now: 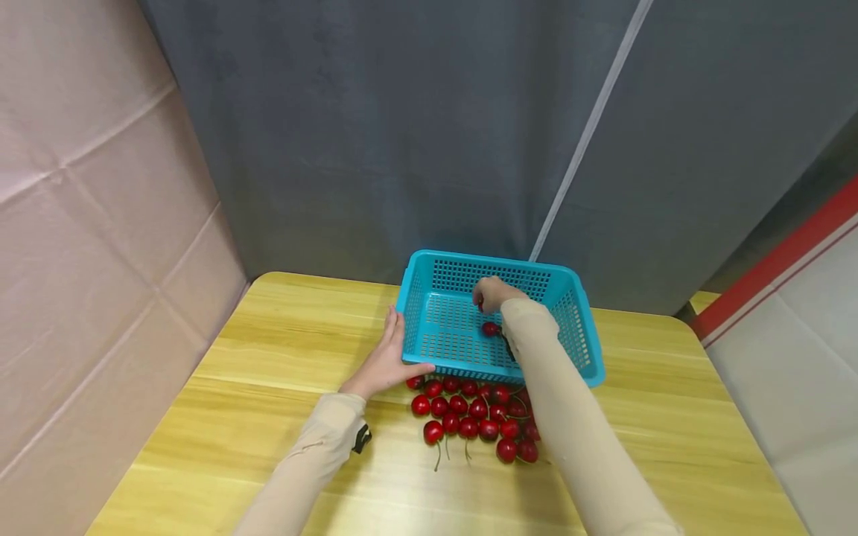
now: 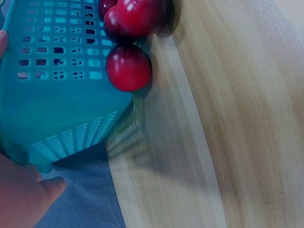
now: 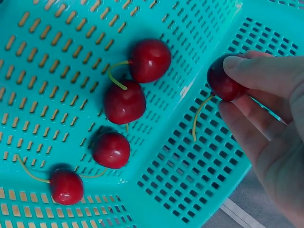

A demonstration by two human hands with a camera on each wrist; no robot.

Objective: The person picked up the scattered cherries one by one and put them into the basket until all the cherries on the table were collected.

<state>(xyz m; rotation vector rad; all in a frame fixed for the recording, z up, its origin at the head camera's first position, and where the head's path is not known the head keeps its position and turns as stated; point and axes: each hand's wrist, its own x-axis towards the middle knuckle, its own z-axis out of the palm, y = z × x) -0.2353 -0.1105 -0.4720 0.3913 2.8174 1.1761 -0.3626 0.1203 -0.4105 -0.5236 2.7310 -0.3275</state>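
Observation:
In the head view, my left hand (image 1: 383, 366) rests at the near left corner of a blue plastic basket (image 1: 590, 344). Its straight fingers lie along the left side and the thumb reaches along the front rim. My right hand (image 3: 270, 97) is over the inside of the basket and pinches a dark red cherry (image 3: 222, 81), its green stem hanging down. Several loose cherries lie on the basket's floor below, among them one upper cherry (image 3: 150, 60) and one lower cherry (image 3: 66, 186). The right forearm hides part of the basket in the head view.
Several stemmed cherries (image 1: 469, 427) lie in rough rows on the wooden table (image 1: 281, 357), just in front of the basket. Some sit close against its front wall. A dark grey curtain (image 1: 402, 149) hangs behind the table's far edge.

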